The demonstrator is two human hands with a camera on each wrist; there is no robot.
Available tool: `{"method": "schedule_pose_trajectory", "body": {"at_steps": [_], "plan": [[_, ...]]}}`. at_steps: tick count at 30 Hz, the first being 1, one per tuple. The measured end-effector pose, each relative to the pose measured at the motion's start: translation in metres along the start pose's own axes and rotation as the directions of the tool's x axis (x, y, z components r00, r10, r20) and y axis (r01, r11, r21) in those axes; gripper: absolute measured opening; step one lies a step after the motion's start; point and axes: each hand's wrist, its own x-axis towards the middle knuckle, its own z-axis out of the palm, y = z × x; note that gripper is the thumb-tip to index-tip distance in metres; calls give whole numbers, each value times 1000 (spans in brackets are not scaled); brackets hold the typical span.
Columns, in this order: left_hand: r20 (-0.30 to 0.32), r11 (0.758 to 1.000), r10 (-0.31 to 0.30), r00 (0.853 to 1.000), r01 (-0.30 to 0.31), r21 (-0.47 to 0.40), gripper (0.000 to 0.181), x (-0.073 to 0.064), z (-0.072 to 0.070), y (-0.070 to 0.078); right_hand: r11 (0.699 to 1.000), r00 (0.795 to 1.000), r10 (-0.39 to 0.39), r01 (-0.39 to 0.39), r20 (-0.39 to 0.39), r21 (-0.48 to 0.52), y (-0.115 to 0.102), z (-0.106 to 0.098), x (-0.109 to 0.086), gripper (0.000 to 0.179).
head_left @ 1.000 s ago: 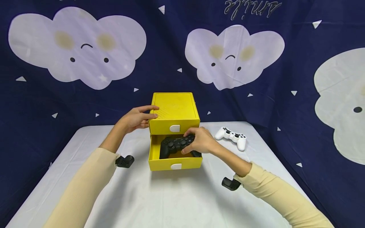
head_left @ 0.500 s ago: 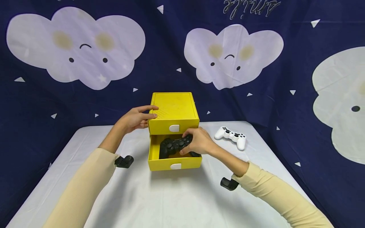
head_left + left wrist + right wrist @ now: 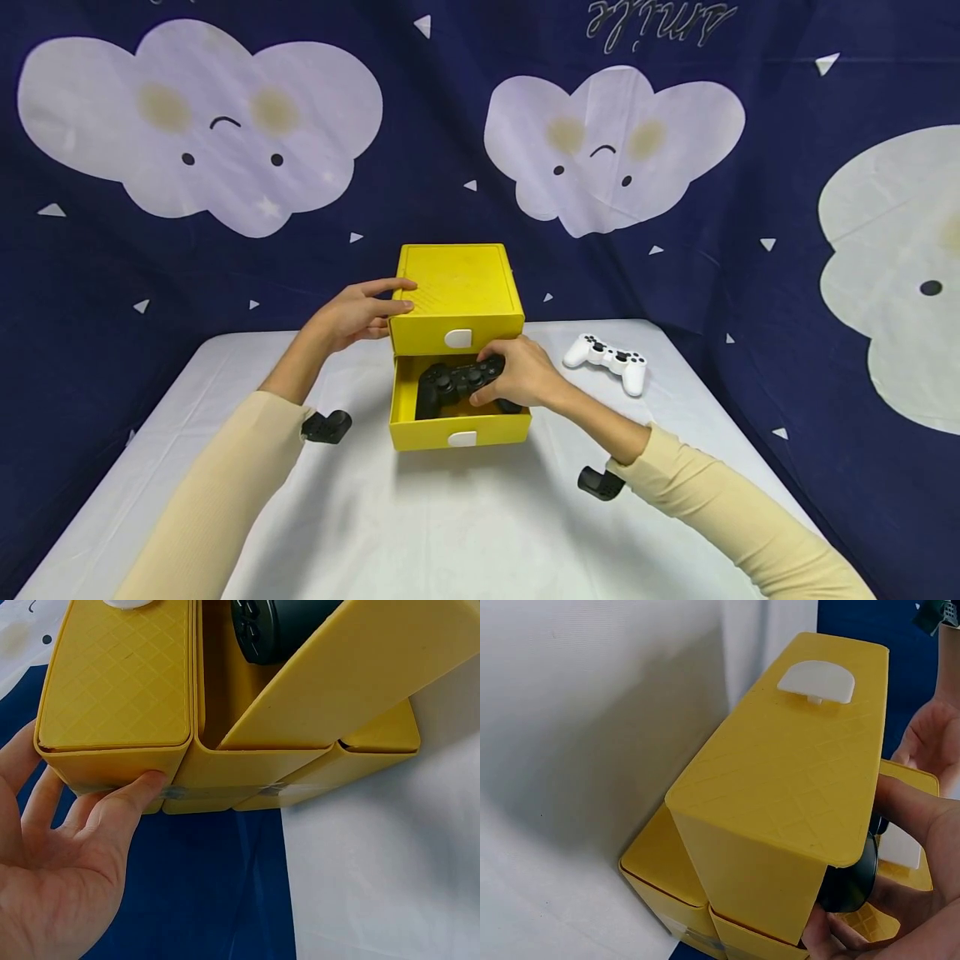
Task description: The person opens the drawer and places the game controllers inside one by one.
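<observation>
A yellow drawer box [image 3: 461,279] stands at the back of the table, its middle drawer [image 3: 427,433] pulled out. Inside that drawer lies a black game controller [image 3: 442,386], tilted, its left grip showing. My right hand [image 3: 525,371] pinches the controller's right end, thumb in front and fingers behind; the hand covers that end. In the right wrist view, the controller's dark grip [image 3: 847,881] shows between the fingers beside the drawer front. My left hand [image 3: 356,312] rests against the box's upper left side with its fingers extended, thumb pressing the side wall in the left wrist view.
A white game controller [image 3: 607,360] lies on the table to the right of the box. The white-covered table [image 3: 450,533] runs toward me in front. A dark blue cloth [image 3: 435,125] with clouds hangs close behind the box.
My right hand and the black controller have shifted slightly left within the drawer. The left hand keeps its place on the box, and the white controller stays put.
</observation>
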Motion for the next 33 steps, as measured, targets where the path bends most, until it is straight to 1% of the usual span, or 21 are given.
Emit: {"method": "schedule_pose_trajectory", "body": {"at_steps": [5, 21, 27, 33], "plan": [[-1, 1000, 2, 1000, -2, -8, 56, 0, 0, -1, 1000, 1000, -5, 5, -1, -14, 1, 1, 1, 56], [-7, 1000, 13, 1000, -13, -1, 54, 0, 0, -1, 999, 999, 21, -20, 27, -28, 3, 6, 2, 59], [-11, 1000, 11, 1000, -11, -6, 54, 0, 0, -1, 999, 999, 17, -15, 36, -46, 4, 6, 3, 59], [-1, 1000, 8, 1000, -8, -1, 55, 0, 0, -2, 998, 999, 7, -4, 43, -70, 5, 9, 2, 61]]}}
